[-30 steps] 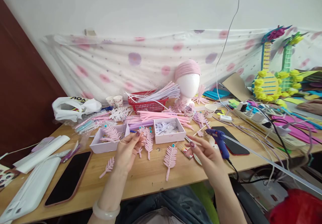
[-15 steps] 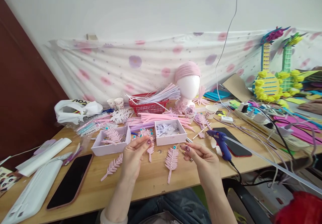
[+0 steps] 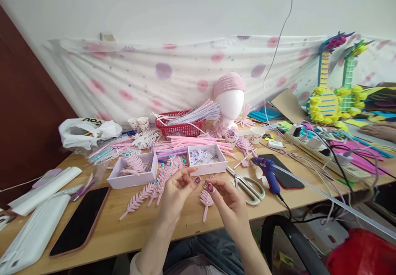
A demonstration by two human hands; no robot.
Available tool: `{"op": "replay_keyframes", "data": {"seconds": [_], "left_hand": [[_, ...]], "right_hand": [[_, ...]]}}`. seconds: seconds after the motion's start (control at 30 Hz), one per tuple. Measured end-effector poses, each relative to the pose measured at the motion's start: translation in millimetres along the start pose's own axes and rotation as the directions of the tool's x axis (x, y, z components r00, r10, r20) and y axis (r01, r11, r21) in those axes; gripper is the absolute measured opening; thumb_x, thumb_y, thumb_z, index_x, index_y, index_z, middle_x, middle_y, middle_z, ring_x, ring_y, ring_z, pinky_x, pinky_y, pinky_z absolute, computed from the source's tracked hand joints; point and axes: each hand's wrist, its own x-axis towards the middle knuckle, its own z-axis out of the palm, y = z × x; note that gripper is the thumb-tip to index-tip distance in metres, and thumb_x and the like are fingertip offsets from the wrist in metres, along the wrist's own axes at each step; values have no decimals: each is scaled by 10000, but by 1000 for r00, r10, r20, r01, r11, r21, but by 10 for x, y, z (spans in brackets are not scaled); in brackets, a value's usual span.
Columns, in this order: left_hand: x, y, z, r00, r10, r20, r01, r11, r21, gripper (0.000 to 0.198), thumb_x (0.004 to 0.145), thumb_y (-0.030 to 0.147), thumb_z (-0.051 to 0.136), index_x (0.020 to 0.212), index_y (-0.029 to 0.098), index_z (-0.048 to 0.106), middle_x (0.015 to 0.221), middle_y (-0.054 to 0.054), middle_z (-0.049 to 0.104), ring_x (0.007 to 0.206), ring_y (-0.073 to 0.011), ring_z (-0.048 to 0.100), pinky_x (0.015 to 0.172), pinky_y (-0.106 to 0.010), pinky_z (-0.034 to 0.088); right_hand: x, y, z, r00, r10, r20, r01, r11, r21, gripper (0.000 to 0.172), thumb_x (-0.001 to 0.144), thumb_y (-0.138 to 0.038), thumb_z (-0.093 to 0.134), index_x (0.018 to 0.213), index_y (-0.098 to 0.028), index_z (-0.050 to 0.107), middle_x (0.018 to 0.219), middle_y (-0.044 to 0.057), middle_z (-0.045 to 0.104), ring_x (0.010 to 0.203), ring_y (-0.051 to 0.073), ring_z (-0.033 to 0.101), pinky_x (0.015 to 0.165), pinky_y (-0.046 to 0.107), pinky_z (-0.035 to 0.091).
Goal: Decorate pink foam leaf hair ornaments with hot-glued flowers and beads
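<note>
My left hand [image 3: 177,193] and my right hand [image 3: 230,204] hover over the front of the table, fingertips close together. Each has thumb and index finger pinched; whatever is between them is too small to make out. Under my right fingertips lies a pink pipe-cleaner leaf [image 3: 205,200], partly hidden. Left of my left hand is another pink leaf [image 3: 137,200], with several more overlapping behind it, tipped with blue gems. Scissors with pale green handles [image 3: 251,188] lie to the right of my right hand. Beyond my hands stands a white box [image 3: 208,168] holding pale lilac flower pieces.
A blue glue gun [image 3: 268,172] and a power strip [image 3: 324,155] with tangled cords lie to the right. A red basket [image 3: 182,131] of pipe cleaners and a foam head [image 3: 230,102] stand behind. A phone [image 3: 81,221] lies left. Another person's hand [image 3: 379,130] rests far right.
My hands have come together, the right one moving left over the pink leaf. The scissors, mostly hidden behind my right hand before, now show. The view has shifted slightly.
</note>
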Motion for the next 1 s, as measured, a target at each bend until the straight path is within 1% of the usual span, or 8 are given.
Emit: {"op": "replay_keyframes", "data": {"seconds": [0.13, 0.27, 0.4, 0.53, 0.63, 0.73, 0.8, 1.0], "left_hand": [[-9, -33, 55, 999, -17, 35, 19, 998, -53, 264, 1015, 385, 708, 1152, 162, 664, 1017, -23, 682, 803, -143, 668, 725, -312, 600], [-54, -38, 147, 995, -64, 77, 71, 993, -93, 253, 1028, 393, 695, 1110, 156, 663, 847, 29, 637, 594, -79, 562, 541, -212, 504], [-100, -19, 262, 997, -62, 39, 67, 987, -147, 310, 1010, 435, 716, 1147, 162, 665, 736, 66, 586, 508, -61, 491, 475, -187, 432], [-84, 20, 299, 998, -58, -27, 52, 982, -183, 661, 750, 639, 895, 1186, 181, 702, 658, 81, 576, 495, -64, 506, 486, -181, 430], [-68, 44, 283, 998, -21, -57, 14, 991, -132, 731, 621, 655, 948, 1128, 166, 752, 592, 71, 579, 480, -79, 523, 490, -189, 452], [-102, 44, 281, 997, 65, -45, -65, 998, 2, 543, 729, 521, 910, 1134, 181, 785, 640, 8, 692, 562, -149, 649, 580, -250, 557], [-142, 37, 289, 989, 150, 0, -149, 982, 118, 367, 821, 407, 838, 1140, 229, 806, 779, -42, 781, 701, -200, 737, 717, -307, 611], [-188, 50, 279, 895, 372, 245, -439, 828, 349, 261, 919, 258, 654, 1094, 333, 832, 1087, -79, 817, 1078, -284, 747, 1101, -493, 527]], "right_hand": [[-22, 54, -51, 1000, 1, -8, -1, 1000, -1, 319, 902, -558, 778, 1019, -263, 813, 1013, 95, 767, 928, 243, 715, 770, 341, 618], [-30, 113, -38, 998, -32, 54, 33, 999, -17, 314, 939, -516, 749, 1115, -258, 790, 940, 70, 730, 869, 222, 682, 789, 347, 579], [-61, 172, 29, 998, -7, 69, 6, 1000, 17, 327, 907, -507, 783, 1127, -266, 798, 817, 24, 652, 753, 197, 624, 718, 335, 540], [-87, 218, 83, 998, 54, -26, -52, 996, 72, 351, 861, -532, 821, 1087, -264, 810, 901, 57, 712, 833, 223, 650, 770, 353, 551], [-71, 216, 99, 961, 247, -123, -198, 927, 320, 420, 807, -595, 845, 1054, -257, 805, 1047, 83, 766, 978, 253, 692, 869, 380, 573], [-38, 177, 83, 893, 445, 61, -392, 704, 593, 483, 737, -615, 883, 1029, -235, 814, 1062, 90, 783, 1034, 270, 718, 931, 412, 589], [-20, 143, 58, 850, 479, 217, -493, 582, 646, 453, 735, -592, 888, 994, -226, 820, 1005, 88, 788, 1021, 280, 731, 938, 434, 599], [-5, 123, -49, 849, 458, 263, -503, 549, 668, 308, 799, -510, 843, 935, -238, 797, 996, 82, 789, 1011, 280, 728, 907, 431, 620]]}}
